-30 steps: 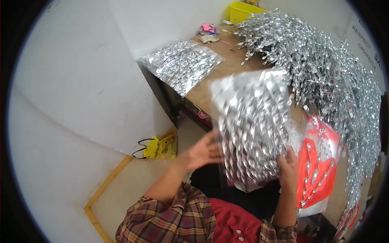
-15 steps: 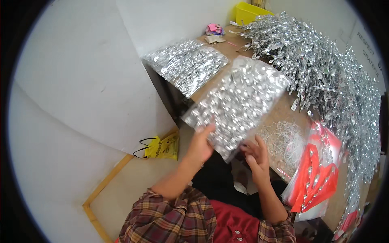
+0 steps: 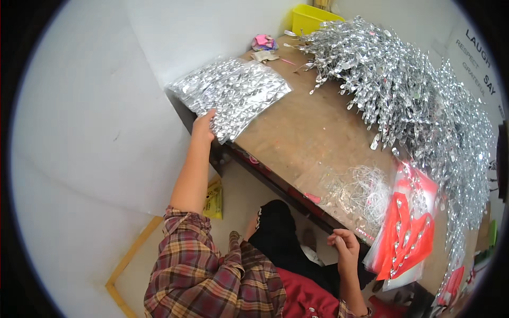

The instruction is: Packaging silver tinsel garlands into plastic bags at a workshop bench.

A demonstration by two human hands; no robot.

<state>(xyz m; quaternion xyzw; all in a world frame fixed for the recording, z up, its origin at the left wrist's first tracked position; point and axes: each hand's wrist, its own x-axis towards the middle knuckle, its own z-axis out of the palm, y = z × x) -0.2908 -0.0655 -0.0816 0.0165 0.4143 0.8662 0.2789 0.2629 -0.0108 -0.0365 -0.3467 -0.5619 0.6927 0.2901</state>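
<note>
Brown tabletop [image 3: 313, 132] against white walls [image 3: 90, 106], silver packets [image 3: 233, 90] at its left end

Nearest, the right hand [image 3: 347, 249] is empty beside the table's front edge, its fingers loosely curled. Near it lies a red-and-clear packet [image 3: 409, 246]; just behind, a tangle of white string [image 3: 374, 193]. Farther off, the left hand [image 3: 203, 127] touches the silver packets' near edge; some fingers are hidden, so whether it grips them I cannot tell. Beyond, a large heap of silver strands [image 3: 387, 79] runs along the right, with a yellow bin [image 3: 313, 21] at the back.
</note>
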